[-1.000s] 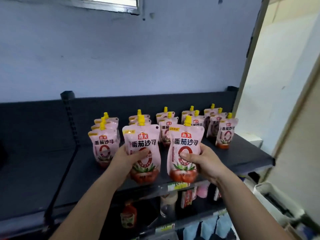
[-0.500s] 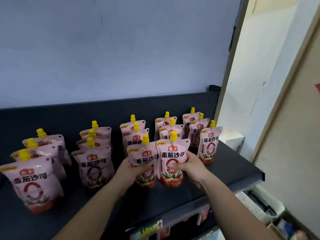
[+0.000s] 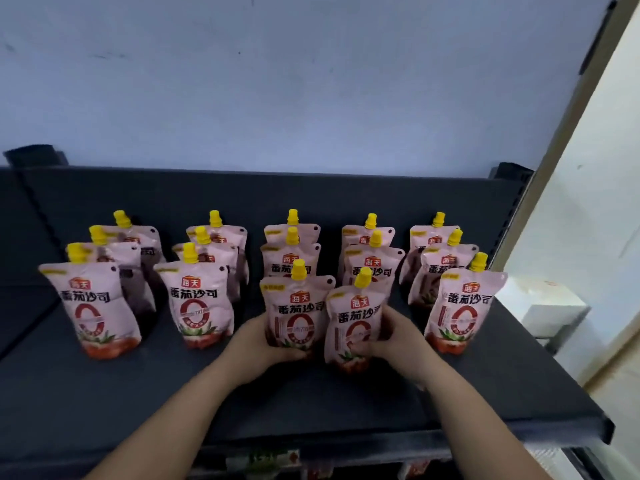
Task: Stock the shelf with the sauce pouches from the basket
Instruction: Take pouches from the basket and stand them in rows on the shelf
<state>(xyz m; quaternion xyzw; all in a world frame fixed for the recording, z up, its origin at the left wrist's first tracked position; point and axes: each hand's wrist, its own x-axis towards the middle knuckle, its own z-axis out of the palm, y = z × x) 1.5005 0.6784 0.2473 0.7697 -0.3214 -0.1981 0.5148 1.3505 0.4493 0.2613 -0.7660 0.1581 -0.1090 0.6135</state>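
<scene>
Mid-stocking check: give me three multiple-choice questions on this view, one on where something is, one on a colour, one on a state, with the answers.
1. Where on the shelf is the pouch held by the left hand?
A. at the front of the middle column
B. at the far left end
C. behind the back row

2. What colour are the caps?
A. red
B. yellow
C. white

3. What is the right hand doing?
A. hanging free
B. pressing flat on the shelf
C. gripping a second pouch

Answers:
1 A: two pouches stand behind it, in the third of five columns.
2 B: every cap in view is yellow.
3 C: its fingers curl round the second pouch, just right of the first.
</scene>
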